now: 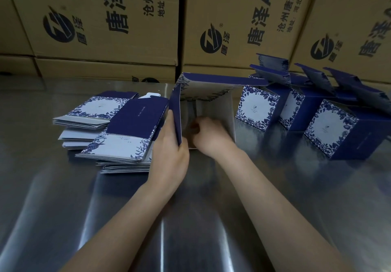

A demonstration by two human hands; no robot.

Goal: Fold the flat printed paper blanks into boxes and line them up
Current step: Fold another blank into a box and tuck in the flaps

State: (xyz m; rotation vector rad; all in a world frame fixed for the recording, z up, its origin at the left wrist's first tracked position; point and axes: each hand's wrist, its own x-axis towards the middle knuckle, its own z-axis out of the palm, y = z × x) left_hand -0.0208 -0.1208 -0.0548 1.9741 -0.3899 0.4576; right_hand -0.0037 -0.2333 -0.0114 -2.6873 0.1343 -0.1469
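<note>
A half-formed blue and white box [211,90] lies on its side at the middle of the steel table, its open end facing me. My left hand [171,151] grips the box's left wall at its near edge, thumb inside. My right hand [208,135] reaches into the opening with curled fingers against the inner flaps; what it holds is hidden. Flat printed blanks [118,132] lie in fanned stacks to the left. Three folded boxes with raised lids stand in a row on the right: the nearest [342,130], the middle [293,110] and the far one [257,107].
The steel table [190,208] reaches from the near edge to the back. Large brown cardboard cartons [118,22] with black print are stacked as a wall right behind the table.
</note>
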